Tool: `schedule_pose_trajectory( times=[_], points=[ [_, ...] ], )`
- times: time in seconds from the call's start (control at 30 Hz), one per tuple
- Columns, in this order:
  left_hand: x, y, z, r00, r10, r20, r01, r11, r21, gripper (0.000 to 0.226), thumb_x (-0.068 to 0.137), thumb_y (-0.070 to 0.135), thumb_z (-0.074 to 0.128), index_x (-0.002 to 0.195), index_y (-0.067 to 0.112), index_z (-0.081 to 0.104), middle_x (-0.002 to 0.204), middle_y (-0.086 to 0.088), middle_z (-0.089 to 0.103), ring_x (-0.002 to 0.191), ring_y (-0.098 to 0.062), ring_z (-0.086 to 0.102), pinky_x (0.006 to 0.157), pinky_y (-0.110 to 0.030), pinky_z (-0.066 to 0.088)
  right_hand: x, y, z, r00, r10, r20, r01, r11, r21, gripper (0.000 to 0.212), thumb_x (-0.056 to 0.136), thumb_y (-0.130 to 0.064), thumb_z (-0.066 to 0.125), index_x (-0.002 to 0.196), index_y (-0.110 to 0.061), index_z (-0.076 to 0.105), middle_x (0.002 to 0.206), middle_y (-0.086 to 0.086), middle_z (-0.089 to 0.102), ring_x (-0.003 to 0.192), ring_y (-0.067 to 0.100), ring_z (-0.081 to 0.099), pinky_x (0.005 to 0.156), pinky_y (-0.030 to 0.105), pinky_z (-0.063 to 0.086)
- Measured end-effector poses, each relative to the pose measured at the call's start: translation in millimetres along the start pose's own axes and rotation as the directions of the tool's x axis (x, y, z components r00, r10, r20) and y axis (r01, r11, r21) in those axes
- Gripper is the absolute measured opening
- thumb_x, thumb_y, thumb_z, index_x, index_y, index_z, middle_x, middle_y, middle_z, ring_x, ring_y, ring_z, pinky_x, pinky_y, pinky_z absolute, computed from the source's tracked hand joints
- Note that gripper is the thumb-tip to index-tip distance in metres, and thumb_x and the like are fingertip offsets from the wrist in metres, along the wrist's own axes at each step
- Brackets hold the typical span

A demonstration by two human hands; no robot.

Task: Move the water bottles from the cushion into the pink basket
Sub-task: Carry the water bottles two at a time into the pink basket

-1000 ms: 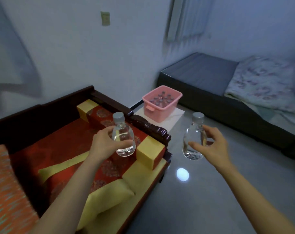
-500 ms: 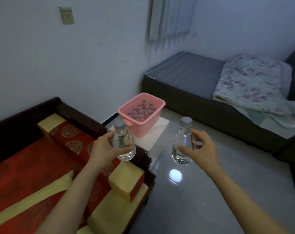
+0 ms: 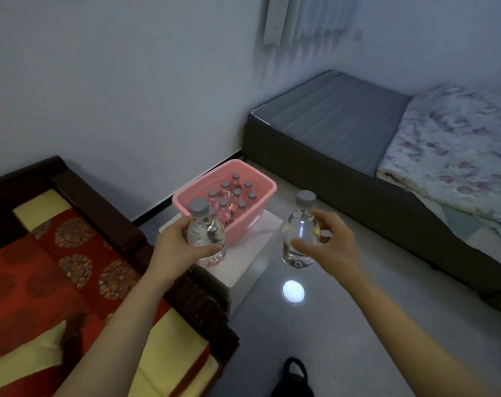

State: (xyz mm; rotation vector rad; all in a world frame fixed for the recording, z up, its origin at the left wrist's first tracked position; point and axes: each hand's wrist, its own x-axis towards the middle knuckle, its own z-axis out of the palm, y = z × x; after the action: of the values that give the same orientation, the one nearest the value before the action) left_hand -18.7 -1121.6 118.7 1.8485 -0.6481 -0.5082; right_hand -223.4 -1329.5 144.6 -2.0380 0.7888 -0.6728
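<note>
My left hand (image 3: pixel 177 248) grips a clear water bottle (image 3: pixel 205 233) with a grey cap, upright, just in front of the pink basket (image 3: pixel 260 213). My right hand (image 3: pixel 328 247) holds a second clear bottle (image 3: pixel 300 230) upright, to the right of the basket and above the floor. The basket stands on a low white stand (image 3: pixel 252 247) and holds several upright grey-capped bottles (image 3: pixel 232 196). The red and yellow cushion (image 3: pixel 57 270) lies at the lower left, with no bottle showing on the part in view.
A dark wooden sofa frame (image 3: pixel 197 299) edges the cushion beside the stand. A grey bed (image 3: pixel 338 121) with a floral blanket (image 3: pixel 455 144) runs along the right. A light reflection (image 3: pixel 293 291) shines on the grey floor. A dark object (image 3: pixel 293 376) sits at the bottom edge.
The view has swung right and moved toward the basket. Both hands have carried their bottles closer to it; the left bottle now overlaps the basket's front edge.
</note>
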Motion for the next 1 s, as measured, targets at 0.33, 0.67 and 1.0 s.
schedule_pose_trajectory(
  times=[0.33,0.67,1.0],
  points=[
    [83.8,12.2,78.6,0.942,-0.148,-0.301,0.126,0.988,-0.091,0.059,0.055,0.012,0.09,0.109,0.017,0.066,0.098,0.005,0.072,0.087,-0.005,0.067,0.072,-0.019,0.049,170.0,62.2,-25.1,0.958,-0.138,0.252,0.132,0.99,0.043,0.052,0.053,-0.048,0.08,0.095,-0.052,0.05,0.103,-0.02,0.055,0.094,0.004,0.058,0.074,0.019,0.047],
    [153.3,1.7,102.2,0.877,-0.245,-0.414,0.234,0.969,-0.078,0.057,0.06,0.014,0.087,0.11,0.021,0.063,0.098,0.009,0.07,0.086,-0.002,0.066,0.081,-0.029,0.053,279.5,105.4,9.4,0.903,-0.155,0.4,0.118,0.986,0.115,0.053,0.047,-0.054,0.08,0.094,-0.057,0.054,0.102,-0.019,0.062,0.093,0.0,0.061,0.077,0.029,0.053],
    [221.1,-42.9,104.2,0.832,-0.351,-0.43,0.377,0.926,-0.028,0.069,0.057,0.02,0.09,0.117,0.021,0.057,0.109,0.004,0.068,0.097,-0.012,0.065,0.083,-0.026,0.05,343.9,130.4,111.0,0.797,-0.152,0.584,0.093,0.987,0.131,0.055,0.052,-0.035,0.087,0.095,-0.051,0.057,0.096,-0.034,0.064,0.087,-0.01,0.062,0.065,0.005,0.047]
  ],
)
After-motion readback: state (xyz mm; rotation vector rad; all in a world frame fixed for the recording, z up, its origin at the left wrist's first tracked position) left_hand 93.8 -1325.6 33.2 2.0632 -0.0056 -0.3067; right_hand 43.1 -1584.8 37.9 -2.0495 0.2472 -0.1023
